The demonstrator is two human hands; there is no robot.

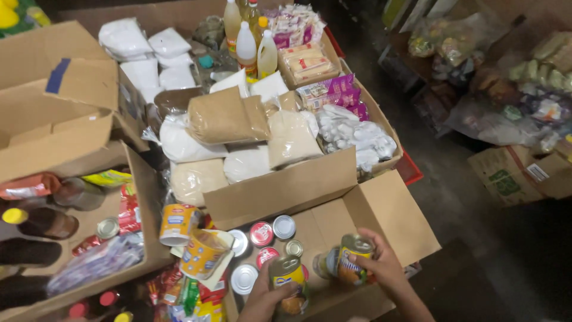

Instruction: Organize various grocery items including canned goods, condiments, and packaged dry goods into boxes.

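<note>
Cans (289,280), yellow-labelled, silver-lidded; one in each hand (381,265).

Tan paper bags (226,116) and white sacks (179,143) fill the frame's centre; purple packets (336,92), perhaps snacks, lie upper right; yellow-labelled cans (289,280) stand low centre.

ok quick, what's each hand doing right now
Left hand: closed around a yellow-labelled can standing in the open cardboard box.
Right hand: closed around a second can, tipped sideways.

The dark floor (476,238) carries open cardboard boxes (333,197) of groceries at left and a smaller printed carton (506,176) far right.
</note>
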